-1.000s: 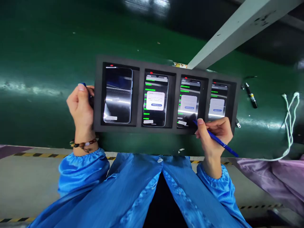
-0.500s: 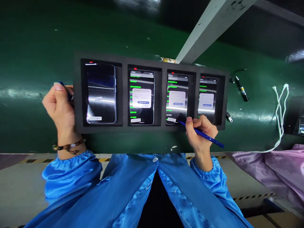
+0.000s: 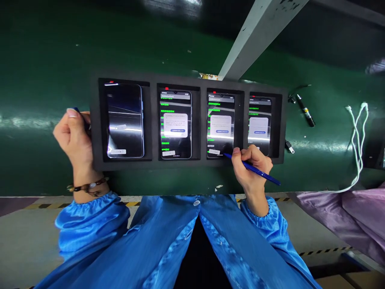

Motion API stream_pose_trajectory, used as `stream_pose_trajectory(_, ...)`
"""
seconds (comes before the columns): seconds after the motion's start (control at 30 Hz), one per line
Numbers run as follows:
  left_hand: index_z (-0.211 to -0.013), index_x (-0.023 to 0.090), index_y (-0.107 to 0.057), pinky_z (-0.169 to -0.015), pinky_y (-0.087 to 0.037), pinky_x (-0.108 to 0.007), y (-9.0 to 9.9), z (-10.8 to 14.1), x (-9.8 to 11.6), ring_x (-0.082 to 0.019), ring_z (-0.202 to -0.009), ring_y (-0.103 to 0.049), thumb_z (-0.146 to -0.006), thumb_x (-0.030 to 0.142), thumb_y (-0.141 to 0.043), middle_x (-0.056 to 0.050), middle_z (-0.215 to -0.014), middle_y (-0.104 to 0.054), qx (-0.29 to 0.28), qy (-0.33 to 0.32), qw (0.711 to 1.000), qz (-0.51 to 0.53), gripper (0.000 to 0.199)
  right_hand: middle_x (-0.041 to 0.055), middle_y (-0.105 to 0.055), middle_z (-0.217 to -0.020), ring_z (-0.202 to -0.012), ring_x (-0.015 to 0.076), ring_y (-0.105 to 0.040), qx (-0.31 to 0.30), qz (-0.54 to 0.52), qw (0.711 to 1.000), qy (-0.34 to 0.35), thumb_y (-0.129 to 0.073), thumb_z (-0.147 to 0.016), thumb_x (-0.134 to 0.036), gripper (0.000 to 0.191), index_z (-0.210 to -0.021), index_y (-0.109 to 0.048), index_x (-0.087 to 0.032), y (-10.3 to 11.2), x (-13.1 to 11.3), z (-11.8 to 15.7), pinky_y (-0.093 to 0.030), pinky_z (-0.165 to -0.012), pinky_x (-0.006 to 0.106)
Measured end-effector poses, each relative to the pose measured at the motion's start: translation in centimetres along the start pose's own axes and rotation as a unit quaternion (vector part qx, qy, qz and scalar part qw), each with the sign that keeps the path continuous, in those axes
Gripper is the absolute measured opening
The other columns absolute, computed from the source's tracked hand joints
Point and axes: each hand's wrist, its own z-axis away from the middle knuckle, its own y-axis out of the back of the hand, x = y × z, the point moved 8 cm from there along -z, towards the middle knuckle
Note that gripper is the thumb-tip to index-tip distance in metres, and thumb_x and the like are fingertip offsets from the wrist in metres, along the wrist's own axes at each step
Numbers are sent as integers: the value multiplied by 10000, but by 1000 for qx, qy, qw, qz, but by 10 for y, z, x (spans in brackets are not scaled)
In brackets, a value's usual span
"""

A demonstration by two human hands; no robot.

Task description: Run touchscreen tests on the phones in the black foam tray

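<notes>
A long black tray (image 3: pixel 154 120) lies across the table before me, with a smartphone in each compartment. The leftmost phone (image 3: pixel 124 120) has a dark screen; the second phone (image 3: pixel 176 140), third phone (image 3: pixel 220 110) and rightmost phone (image 3: pixel 258 110) show green text lines and a white pop-up. My right hand (image 3: pixel 252 168) pinches a blue pen (image 3: pixel 261 172), its tip over the lower edge of the third phone. Its knuckles cover the rightmost phone's bottom corner. At the tray's left end my left hand (image 3: pixel 73 136) is closed around something dark blue, mostly hidden by the fingers.
Right of the tray lie a black pen-like tool (image 3: pixel 305 110), a small USB plug (image 3: pixel 289 147) and a white cable (image 3: pixel 357 148). A pale metal bar (image 3: pixel 249 44) slants behind the tray. Another person's purple sleeve (image 3: pixel 337 212) is at the lower right.
The tray appears slightly further left, along with my right hand and the pen; the view has also shifted a little. A faint pale patch now shows on the leftmost phone's screen.
</notes>
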Motion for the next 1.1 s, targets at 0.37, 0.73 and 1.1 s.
stream_pose_trajectory(0.37,-655,146,-526,-562,-249,-244,0,-2,4,-69,-548,-306,-1158,71,-400,67,-585,-436,55,69,994,-60,524,-111,-427,-499,-420,64,-415,7,-113,992,-47,-723,-961,-214,463,-642,-389,-245,10,12,-3,-338,-468,239)
stream_pose_trajectory(0.73,-559,215,-534,-548,-207,-269,14,-21,-15,-117,-529,-354,-1031,339,-543,24,-534,-446,108,-29,991,-69,489,-112,-454,-446,-378,87,-434,140,-82,983,-79,-831,-911,-398,556,-617,-377,-269,90,87,-11,-338,-453,272)
stream_pose_trajectory(1.1,-512,219,-454,-552,-172,-271,17,-26,-12,-113,-512,-286,-1050,357,-569,42,-484,-364,125,-32,986,-103,567,-89,-393,-533,-487,93,-383,71,-51,995,-52,-714,-952,-311,472,-624,-379,-256,78,92,-11,-321,-526,283)
